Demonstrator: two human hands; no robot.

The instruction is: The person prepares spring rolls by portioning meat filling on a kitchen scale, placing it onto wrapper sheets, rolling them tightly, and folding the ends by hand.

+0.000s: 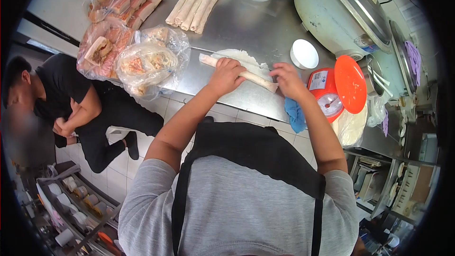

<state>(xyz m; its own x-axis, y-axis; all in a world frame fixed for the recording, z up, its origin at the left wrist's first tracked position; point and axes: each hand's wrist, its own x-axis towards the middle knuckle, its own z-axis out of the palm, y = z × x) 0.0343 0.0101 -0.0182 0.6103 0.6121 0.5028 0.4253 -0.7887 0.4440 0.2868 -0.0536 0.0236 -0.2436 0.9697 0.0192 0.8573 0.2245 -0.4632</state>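
Note:
A long, pale dough roll [259, 80] lies along the front part of the steel table, with a thin flat dough sheet [244, 58] spread behind it. My left hand [227, 77] is on top of the roll near its left part, fingers curled over it. At the roll's right end is my right hand [288, 80], its fingers apart and partly bent, holding nothing that I can see. Several finished-looking rolls [194, 7] lie side by side farther back on the table.
Bags of layered filled food [147, 61] crowd the left side. To the right stand a white bowl [304, 54], a red kitchen scale [327, 96] and a large lidded cooker [336, 12]. A blue cloth [295, 115] hangs at the front edge. Another person [76, 99] sits at left.

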